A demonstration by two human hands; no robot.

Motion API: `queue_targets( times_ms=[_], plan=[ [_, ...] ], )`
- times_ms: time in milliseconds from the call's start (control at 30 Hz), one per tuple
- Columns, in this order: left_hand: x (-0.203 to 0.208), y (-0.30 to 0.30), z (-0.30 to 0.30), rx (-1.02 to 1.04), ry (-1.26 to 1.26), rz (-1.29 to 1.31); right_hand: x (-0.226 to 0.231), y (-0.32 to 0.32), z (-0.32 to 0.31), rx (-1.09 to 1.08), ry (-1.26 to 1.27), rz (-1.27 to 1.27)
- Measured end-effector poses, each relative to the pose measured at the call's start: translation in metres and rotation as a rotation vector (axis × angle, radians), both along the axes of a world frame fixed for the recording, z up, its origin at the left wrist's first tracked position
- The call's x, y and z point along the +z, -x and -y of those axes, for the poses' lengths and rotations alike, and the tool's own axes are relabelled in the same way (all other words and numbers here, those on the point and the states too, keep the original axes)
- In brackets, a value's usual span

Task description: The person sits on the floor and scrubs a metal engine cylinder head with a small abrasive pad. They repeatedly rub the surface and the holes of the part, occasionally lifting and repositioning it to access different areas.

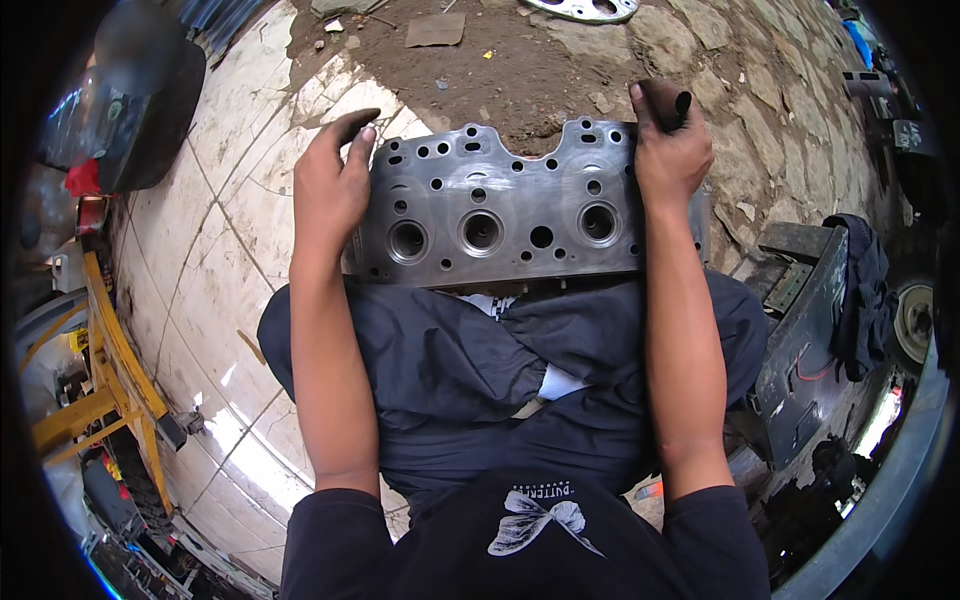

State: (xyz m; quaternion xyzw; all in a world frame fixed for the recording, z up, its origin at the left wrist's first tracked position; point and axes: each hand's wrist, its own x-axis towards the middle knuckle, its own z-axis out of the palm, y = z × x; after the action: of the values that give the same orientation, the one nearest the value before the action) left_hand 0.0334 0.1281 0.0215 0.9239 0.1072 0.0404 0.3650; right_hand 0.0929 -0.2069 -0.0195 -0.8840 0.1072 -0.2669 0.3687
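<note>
A grey metal engine cylinder head (512, 205) lies in front of my folded legs, its flat machined face up. Round valve openings, bolt holes and two notches in its far edge show on it. My left hand (335, 175) is at the block's left end, thumb and forefinger stretched out and a little apart, with nothing visible between them. At the far right corner, my right hand (675, 155) is closed on a small dark rolled piece (683, 102), whose material I cannot make out. That hand overlaps the block's right end.
Cracked white tiles (215, 260) cover the floor at left, giving way to dirt and stone paving (760, 110). A yellow metal frame (115, 375) stands at left. At right are a dark metal box (800, 340) and a hanging dark cloth (862, 295). A perforated metal disc (585, 8) lies far off.
</note>
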Motion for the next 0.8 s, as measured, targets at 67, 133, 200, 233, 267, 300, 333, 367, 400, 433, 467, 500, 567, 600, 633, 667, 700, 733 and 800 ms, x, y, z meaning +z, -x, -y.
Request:
queue_targets(
  times_ms=[67, 133, 200, 233, 267, 300, 333, 367, 400, 433, 467, 500, 567, 600, 633, 667, 700, 733, 800],
  plan=[
    [-0.004, -0.009, 0.002, 0.031, 0.033, -0.049, -0.003, -0.001, 0.003, 0.033, -0.073, 0.035],
    [-0.017, -0.012, -0.004, -0.007, 0.010, -0.104, -0.011, -0.006, 0.001, 0.065, -0.170, 0.073],
    [-0.013, -0.009, -0.002, -0.042, -0.039, -0.179, 0.004, -0.003, -0.014, 0.197, -0.280, 0.054],
    [-0.011, -0.007, 0.000, -0.058, -0.033, -0.179, 0.009, -0.002, -0.023, 0.262, -0.333, 0.046],
    [-0.010, -0.007, 0.003, -0.074, -0.024, -0.176, 0.010, -0.002, -0.029, 0.324, -0.388, 0.009],
    [-0.009, -0.007, 0.006, -0.096, -0.007, -0.106, 0.009, -0.002, -0.035, 0.391, -0.331, 0.023],
    [-0.007, -0.006, 0.010, -0.114, 0.027, -0.075, 0.009, -0.001, -0.042, 0.458, -0.274, 0.037],
    [-0.003, -0.005, 0.018, -0.134, 0.066, -0.042, 0.013, 0.003, -0.050, 0.478, -0.244, 0.005],
    [0.001, -0.004, 0.026, -0.154, 0.104, -0.009, 0.018, 0.009, -0.059, 0.497, -0.216, -0.026],
    [0.001, -0.003, 0.034, -0.181, 0.207, 0.015, 0.022, 0.015, -0.066, 0.548, -0.267, -0.076],
    [0.006, -0.001, 0.040, -0.171, 0.299, -0.053, 0.025, 0.018, -0.073, 0.606, -0.468, -0.109],
    [0.003, -0.001, 0.045, -0.203, 0.378, 0.008, 0.024, 0.021, -0.080, 0.663, -0.668, -0.142],
    [0.003, 0.001, 0.056, -0.245, 0.547, 0.071, 0.021, 0.022, -0.085, 0.732, -0.878, -0.211],
    [0.003, 0.000, 0.056, -0.243, 0.512, 0.084, 0.019, 0.023, -0.085, 0.743, -0.922, -0.244],
    [0.001, -0.001, 0.056, -0.240, 0.476, 0.098, 0.018, 0.025, -0.086, 0.754, -0.967, -0.278],
    [0.000, 0.000, 0.056, -0.235, 0.441, 0.112, 0.018, 0.027, -0.087, 0.768, -1.011, -0.314],
    [-0.001, 0.000, 0.054, -0.215, 0.564, 0.052, 0.017, 0.027, -0.086, 0.760, -0.958, -0.352],
    [-0.002, 0.001, 0.053, -0.212, 0.584, 0.062, 0.017, 0.028, -0.087, 0.749, -0.969, -0.354],
    [-0.001, 0.001, 0.053, -0.212, 0.624, 0.086, 0.020, 0.030, -0.088, 0.726, -0.991, -0.351]
  ],
)
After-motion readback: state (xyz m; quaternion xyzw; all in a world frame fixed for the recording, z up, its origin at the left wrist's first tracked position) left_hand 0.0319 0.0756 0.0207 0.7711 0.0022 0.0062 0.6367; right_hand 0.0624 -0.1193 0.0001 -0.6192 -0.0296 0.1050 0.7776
